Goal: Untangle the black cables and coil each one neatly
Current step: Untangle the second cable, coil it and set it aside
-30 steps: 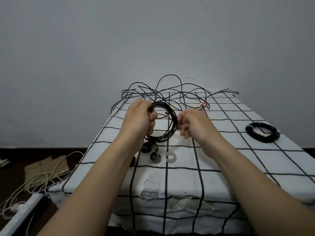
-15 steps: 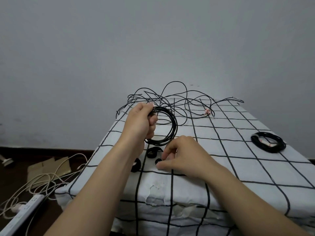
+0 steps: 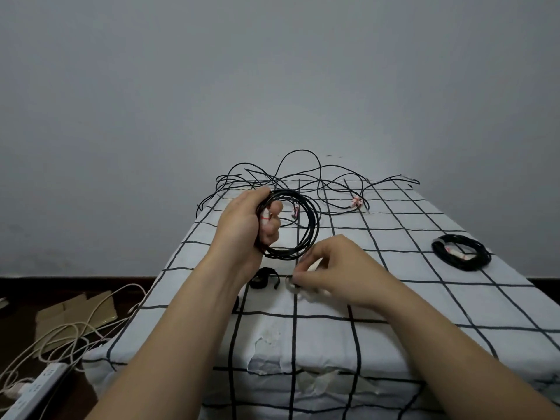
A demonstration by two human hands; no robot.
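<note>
At the near edge of the worktop [image 3: 394, 298], the right hand [image 3: 336, 268] now sits low on the checked cloth, fingers curled and fingertips pinching at a small ring-shaped tie [image 3: 291, 282]. The hand hides most of the tie, so what it is made of cannot be told. A second ago this hand was raised beside the coil; half a second ago it had dropped to the cloth; it has since closed on the tie. A black strap [image 3: 263, 277] lies just to the left of it, untouched.

The left hand [image 3: 245, 231] has not moved. It grips the wound black cable [image 3: 286, 255] in a closed fist, the loops held upright above the cloth and a red-and-white tag showing between the fingers.

Assessment: winding of this cable appears finished, and the step in hand is fetching a fastener to bind it. One finished coil [image 3: 472, 262] lies well apart on the right side of the worktop. The remaining tangle [image 3: 266, 180] is spread across the far end, so the task is judged well short of done. Risk: the unbound loops may spring open if the left grip slackens before the tie is on.
</note>
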